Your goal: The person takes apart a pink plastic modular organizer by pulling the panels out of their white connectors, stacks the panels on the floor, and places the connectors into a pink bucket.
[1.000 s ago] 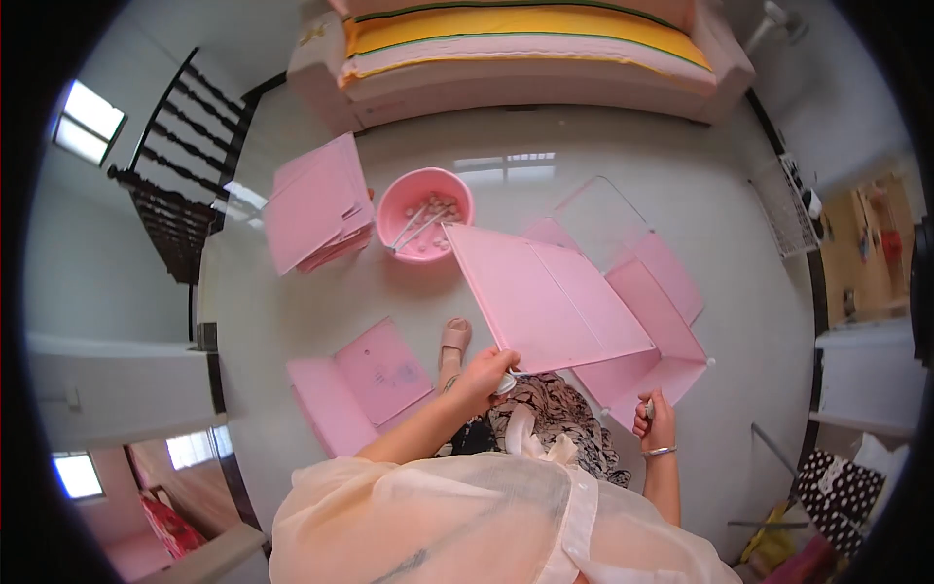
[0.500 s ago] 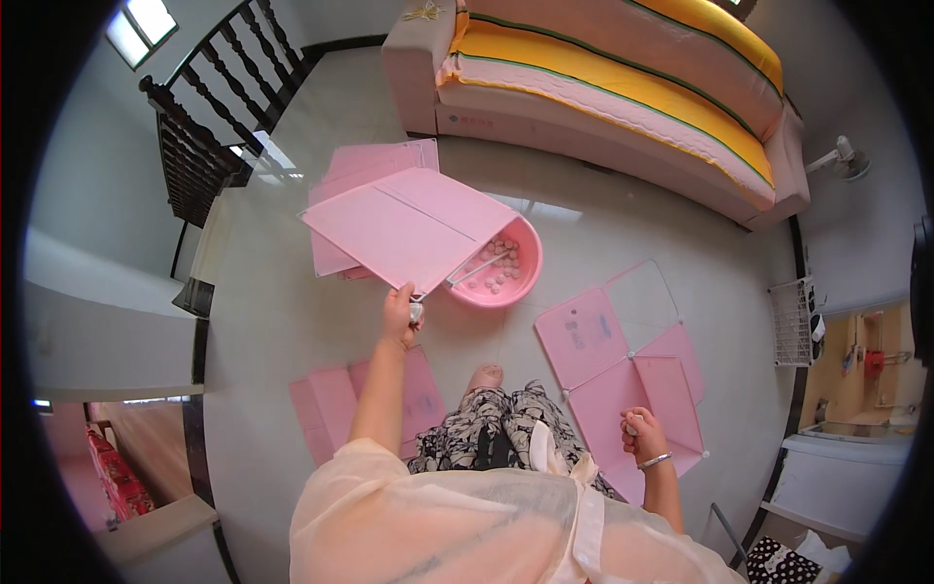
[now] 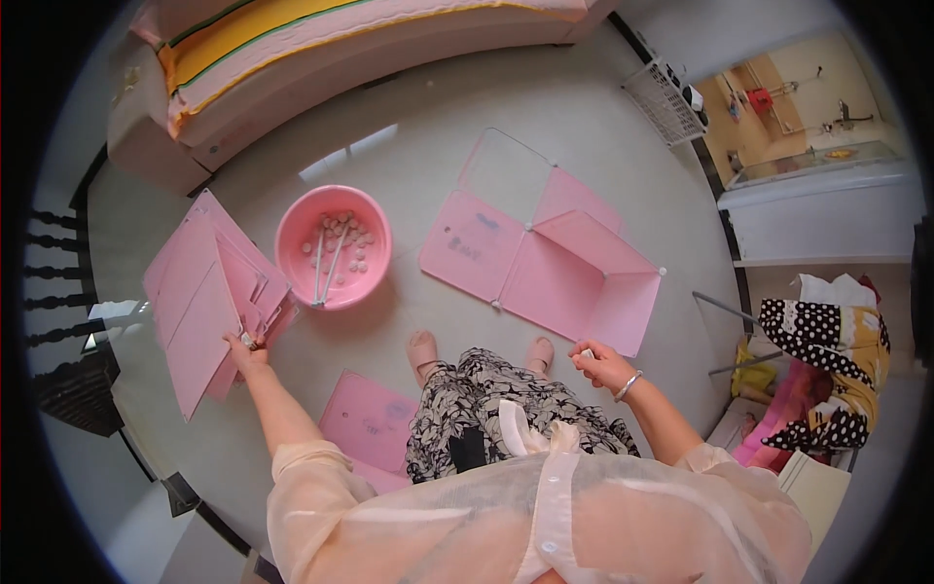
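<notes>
Panel (image 3: 199,321) — thin pink sheet, likely light and stiff but floppy at its span; best gripped at edge. Lies tilted over pink stack (image 3: 243,268) on floor, left of basin (image 3: 334,245). Left hand (image 3: 245,350) pinches its lower edge, arm stretched out left. Right hand (image 3: 601,365) loosely curled above knee — holds small white piece, unclear what.

My left arm reaches out to the side, elbow nearly straight, and my left hand (image 3: 246,350) is clenched in a grip. My right arm is bent, and my right hand (image 3: 600,364) is loosely curled, bangle at the wrist.
</notes>
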Motion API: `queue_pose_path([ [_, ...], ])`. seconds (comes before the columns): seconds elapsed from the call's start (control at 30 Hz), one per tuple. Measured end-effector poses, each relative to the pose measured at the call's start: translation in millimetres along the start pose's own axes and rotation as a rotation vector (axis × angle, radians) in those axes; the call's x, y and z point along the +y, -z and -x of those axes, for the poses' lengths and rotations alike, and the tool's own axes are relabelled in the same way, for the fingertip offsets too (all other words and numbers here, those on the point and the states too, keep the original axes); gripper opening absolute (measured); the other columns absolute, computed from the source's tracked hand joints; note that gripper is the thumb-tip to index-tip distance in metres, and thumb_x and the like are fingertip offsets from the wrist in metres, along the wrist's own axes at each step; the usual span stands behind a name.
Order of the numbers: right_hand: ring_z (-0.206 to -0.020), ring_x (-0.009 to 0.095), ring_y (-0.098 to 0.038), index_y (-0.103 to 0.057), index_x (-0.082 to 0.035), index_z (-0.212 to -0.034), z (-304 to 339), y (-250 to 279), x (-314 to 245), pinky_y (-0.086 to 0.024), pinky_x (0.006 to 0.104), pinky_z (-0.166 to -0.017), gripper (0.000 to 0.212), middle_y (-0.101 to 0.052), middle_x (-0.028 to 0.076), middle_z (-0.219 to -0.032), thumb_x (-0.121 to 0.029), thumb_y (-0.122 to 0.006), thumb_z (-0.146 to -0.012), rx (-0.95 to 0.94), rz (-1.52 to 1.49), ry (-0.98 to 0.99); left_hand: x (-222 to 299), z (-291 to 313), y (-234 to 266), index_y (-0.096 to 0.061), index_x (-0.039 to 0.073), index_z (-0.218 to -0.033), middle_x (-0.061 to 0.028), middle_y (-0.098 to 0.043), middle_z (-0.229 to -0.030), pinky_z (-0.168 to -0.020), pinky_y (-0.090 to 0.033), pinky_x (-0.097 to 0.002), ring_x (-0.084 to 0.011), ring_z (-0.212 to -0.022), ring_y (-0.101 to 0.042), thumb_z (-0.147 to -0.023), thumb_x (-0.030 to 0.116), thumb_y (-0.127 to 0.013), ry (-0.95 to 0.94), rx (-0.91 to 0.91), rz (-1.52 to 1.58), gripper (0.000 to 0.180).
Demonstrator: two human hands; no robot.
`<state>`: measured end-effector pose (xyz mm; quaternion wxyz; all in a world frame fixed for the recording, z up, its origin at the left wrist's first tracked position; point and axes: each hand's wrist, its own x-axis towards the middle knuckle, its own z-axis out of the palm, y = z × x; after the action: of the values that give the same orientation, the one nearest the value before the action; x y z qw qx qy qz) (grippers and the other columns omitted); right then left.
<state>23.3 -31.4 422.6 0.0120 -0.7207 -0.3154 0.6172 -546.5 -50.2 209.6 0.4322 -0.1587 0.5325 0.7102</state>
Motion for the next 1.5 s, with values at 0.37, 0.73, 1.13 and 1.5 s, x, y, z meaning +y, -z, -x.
queue_pose_path([
  [0.37,-0.076,0.009,-0.050,-0.039,-0.004,-0.098,-11.7,2.6,25.6,-0.042,0.0220,-0.062,0.039,-0.053,0.005,-0.082,-0.020,-0.061,-0.070,-0.108,-0.039,0.253,-185.4,135.1,-111.6,-0.049,0.006,-0.080,-0.0010,-0.049,-0.060,-0.035,-0.029,-0.0199,-0.0085,-0.041,-0.040,-0.082,0.025,-0.044,0.663,-0.425,-0.458,0.020],
  [0.73,-0.083,0.025,-0.050,-0.050,-0.008,-0.094,-32.9,79.8,63.7,-0.042,0.0344,-0.071,0.041,-0.049,0.007,-0.090,-0.026,-0.065,-0.061,0.323,0.467,0.850,-343.0,355.2,-194.3,-0.047,0.002,-0.094,-0.0083,-0.052,-0.088,-0.056,-0.051,-0.0284,-0.0168,-0.066,-0.056,-0.082,0.038,-0.039,1.274,-0.861,-0.712,0.039],
  [1.13,-0.070,0.023,-0.055,-0.053,-0.007,-0.084,-32.2,211.5,175.9,-0.044,0.0307,-0.063,0.019,-0.056,0.009,-0.076,-0.023,-0.051,-0.074,0.226,0.266,0.469,-416.3,424.1,-205.6,-0.045,0.005,-0.093,-0.0103,-0.048,-0.093,-0.051,-0.052,-0.0287,-0.0205,-0.079,-0.053,-0.078,0.017,-0.049,1.244,-0.962,-0.620,0.019],
  [1.5,-0.068,0.022,-0.056,-0.054,-0.005,-0.084,-44.3,219.0,231.3,-0.044,0.0294,-0.063,0.019,-0.058,0.010,-0.074,-0.022,-0.049,-0.076,0.225,0.265,0.204,-403.2,371.9,-192.3,-0.047,0.011,-0.079,-0.0048,-0.048,-0.081,-0.033,-0.041,-0.0201,-0.0168,-0.062,-0.050,-0.077,0.023,-0.052,1.119,-0.838,-0.806,0.013],
])
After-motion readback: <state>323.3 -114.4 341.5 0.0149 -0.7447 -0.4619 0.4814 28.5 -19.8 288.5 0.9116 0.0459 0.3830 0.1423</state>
